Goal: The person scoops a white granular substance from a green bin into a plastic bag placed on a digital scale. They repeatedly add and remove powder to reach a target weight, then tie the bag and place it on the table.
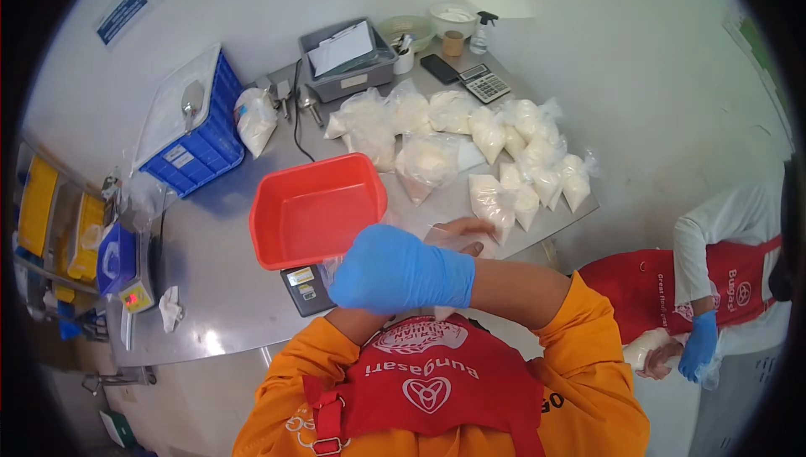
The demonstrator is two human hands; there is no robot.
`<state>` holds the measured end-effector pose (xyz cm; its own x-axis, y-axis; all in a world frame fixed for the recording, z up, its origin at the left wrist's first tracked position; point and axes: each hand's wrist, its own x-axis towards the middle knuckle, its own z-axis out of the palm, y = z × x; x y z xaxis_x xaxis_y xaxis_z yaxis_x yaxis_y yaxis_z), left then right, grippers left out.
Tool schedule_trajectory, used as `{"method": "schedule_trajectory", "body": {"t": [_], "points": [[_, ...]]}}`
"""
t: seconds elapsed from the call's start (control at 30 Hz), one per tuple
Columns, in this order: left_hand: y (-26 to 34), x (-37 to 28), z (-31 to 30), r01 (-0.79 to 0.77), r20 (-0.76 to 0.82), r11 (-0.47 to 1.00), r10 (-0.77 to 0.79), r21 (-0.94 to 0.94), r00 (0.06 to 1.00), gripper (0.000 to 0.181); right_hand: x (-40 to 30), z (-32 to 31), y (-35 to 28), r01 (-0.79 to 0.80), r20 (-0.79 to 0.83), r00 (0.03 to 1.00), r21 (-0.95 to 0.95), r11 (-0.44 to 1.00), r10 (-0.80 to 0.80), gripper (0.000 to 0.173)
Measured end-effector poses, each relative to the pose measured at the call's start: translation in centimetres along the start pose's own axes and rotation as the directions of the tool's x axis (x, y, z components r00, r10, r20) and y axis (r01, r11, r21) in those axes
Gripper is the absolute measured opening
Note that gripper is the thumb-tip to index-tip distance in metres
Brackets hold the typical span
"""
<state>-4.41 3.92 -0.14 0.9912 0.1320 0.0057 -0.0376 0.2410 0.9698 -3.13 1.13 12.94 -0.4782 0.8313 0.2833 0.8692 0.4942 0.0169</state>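
My forearms cross in front of the red apron (415, 388). My right hand (384, 268), in a blue glove, is curled at the left, just in front of the red plastic tub (318, 211). Its fingertips are hidden, and a bit of clear film shows at its left edge. Bare fingers of my left hand (466, 233) emerge beyond the right forearm, around a clear plastic bag (436, 235) mostly hidden by that arm. A pale bag corner shows below the forearm. A dark scale (306, 290) lies partly under the tub's near edge.
Several knotted bags of white powder (428, 161) cover the steel table's (208, 268) right side. Behind them are a calculator (485, 82), a phone (439, 68) and a grey bin (349, 76). A blue crate (195, 142) stands left. At right, a co-worker's gloved hand (698, 347) handles a bag.
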Motion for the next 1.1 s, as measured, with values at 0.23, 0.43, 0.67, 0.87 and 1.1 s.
{"method": "schedule_trajectory", "body": {"t": [0.23,0.43,0.67,0.87,1.1], "points": [[-0.1,0.7,0.8,-0.208,-0.232,0.837,0.365,0.507,0.902,0.028,-7.0,-9.8,5.7,-0.441,-0.315,0.832,0.123,0.889,0.457,0.009],[-1.0,1.4,3.8,-0.073,-0.354,0.623,0.533,0.779,0.768,0.024,-12.3,-7.7,2.9,-0.333,-0.185,0.939,-0.267,0.904,0.291,0.014],[0.2,5.9,-2.2,0.115,-0.3,0.491,0.317,0.863,0.9,0.039,-15.9,-3.3,1.4,-0.685,0.35,0.724,0.271,0.676,0.594,0.021],[-3.8,4.3,-0.6,-0.336,-0.307,0.804,0.52,0.49,0.797,0.042,-18.5,10.6,-0.5,-0.244,0.113,0.717,0.965,0.096,0.687,0.045],[-4.3,4.8,-4.2,0.201,-0.325,0.718,0.037,0.666,0.945,0.053,-17.9,6.0,4.7,-0.757,0.051,0.623,0.29,0.585,0.781,0.027]]}}
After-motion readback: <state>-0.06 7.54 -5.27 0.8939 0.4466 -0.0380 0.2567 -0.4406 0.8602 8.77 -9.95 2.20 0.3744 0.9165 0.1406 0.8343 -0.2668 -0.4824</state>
